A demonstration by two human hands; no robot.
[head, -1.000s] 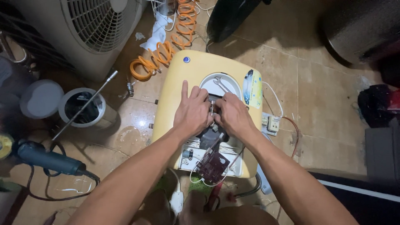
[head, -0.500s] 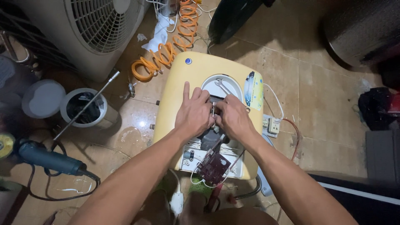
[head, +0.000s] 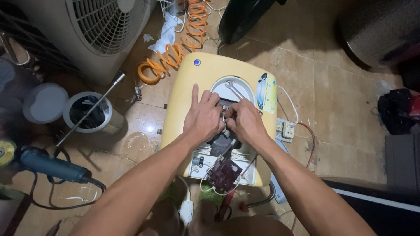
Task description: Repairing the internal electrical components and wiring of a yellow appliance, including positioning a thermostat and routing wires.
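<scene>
The tiled floor point(head: 341, 87) carries a yellow appliance casing point(head: 188, 100), an orange coiled hose point(head: 175, 48), a grinder point(head: 48, 165), and possibly a tin point(head: 89, 113).

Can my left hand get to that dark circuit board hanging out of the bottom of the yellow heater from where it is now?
Probably yes. The left hand rests on the yellow heater just above the circuit board, which hangs exposed on its wires with nothing covering it. The right hand sits beside it, not across the path.

Bare hands point(head: 203, 117), sleeveless forearms.
</scene>
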